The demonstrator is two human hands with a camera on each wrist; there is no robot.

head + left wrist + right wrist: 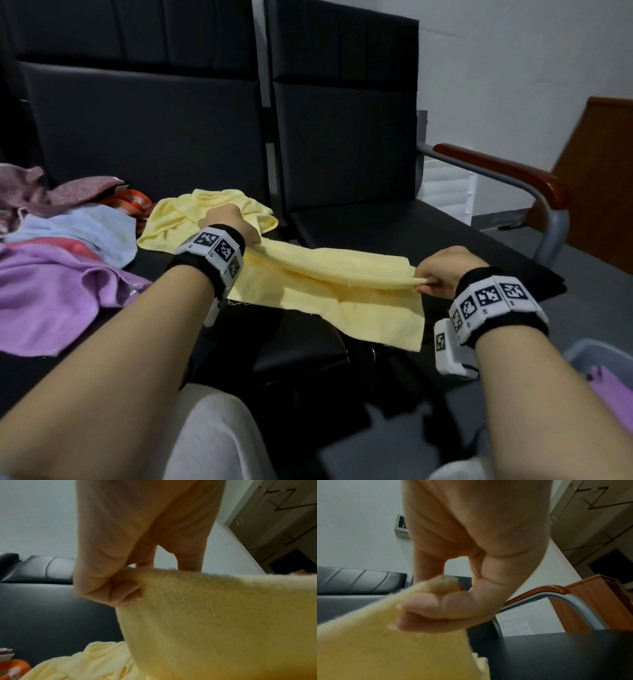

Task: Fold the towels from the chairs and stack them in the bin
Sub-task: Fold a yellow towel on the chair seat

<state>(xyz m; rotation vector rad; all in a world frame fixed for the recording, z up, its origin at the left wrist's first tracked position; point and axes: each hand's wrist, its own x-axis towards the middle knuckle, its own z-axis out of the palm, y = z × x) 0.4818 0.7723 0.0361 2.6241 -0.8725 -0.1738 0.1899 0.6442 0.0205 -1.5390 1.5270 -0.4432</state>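
Observation:
A pale yellow towel (329,291) is stretched between my two hands above the black chair seats (394,233). My left hand (236,226) grips its left end; in the left wrist view the curled fingers (120,592) pinch the towel (214,622). My right hand (436,274) pinches the right end, and the right wrist view shows thumb and fingers (423,605) closed on the towel (385,649). A second crumpled yellow towel (191,212) lies on the seat behind my left hand. The grey bin (596,353) at lower right holds a purple towel (613,387).
On the left seat lies a heap of towels: purple (51,291), light blue (85,229), mauve (51,192) and an orange piece (133,202). The right chair has a wood-topped metal armrest (507,171). My knee in light trousers (212,435) is below.

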